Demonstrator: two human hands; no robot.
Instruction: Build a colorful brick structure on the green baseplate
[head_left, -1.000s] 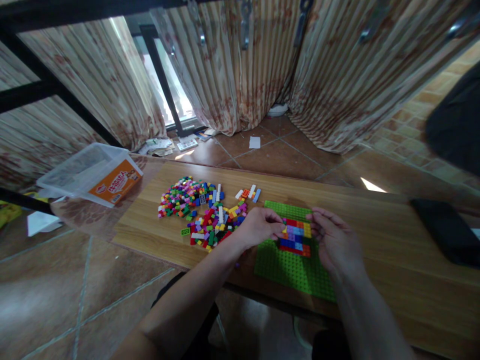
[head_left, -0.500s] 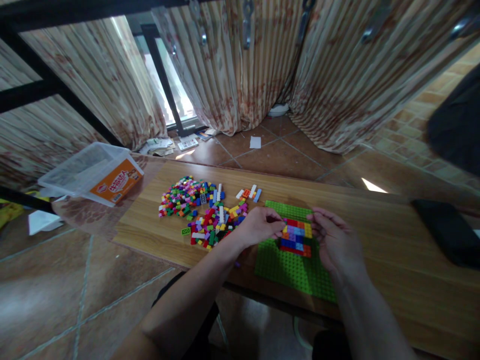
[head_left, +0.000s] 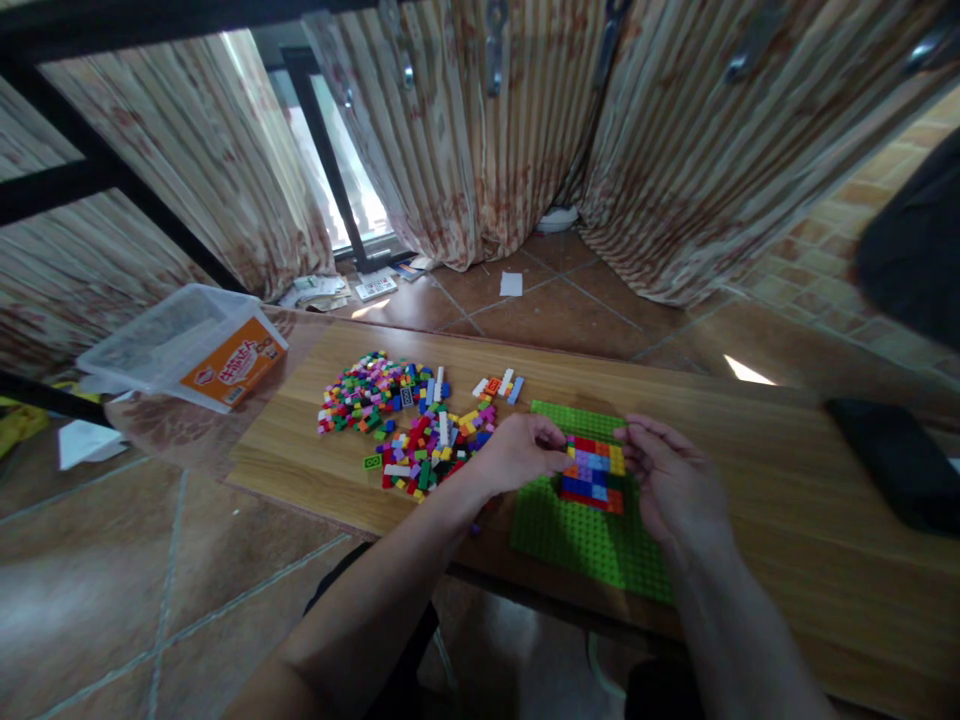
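Observation:
A green studded baseplate [head_left: 585, 541] lies on the wooden table in front of me. On it sits a flat patch of toy bricks [head_left: 594, 478] in red, orange, yellow, blue and purple. My left hand [head_left: 521, 455] is closed in a pinch, its thumb and forefinger at the patch's left edge. What those fingertips hold, if anything, is hidden. Just off the right edge of the patch, my right hand [head_left: 667, 475] has its fingers curled together. I cannot make out anything between them.
Loose toy bricks [head_left: 371, 390] are heaped to the left, with a few sorted bricks [head_left: 499, 385] behind the baseplate. A clear plastic box [head_left: 169, 345] with an orange label stands at the table's left end. Toward the right lies a dark flat object [head_left: 896, 465].
Both hands stay almost in place around the brick patch. My left fingertips shift slightly, and the yellow spot beside them shows less. The view drifts a little.

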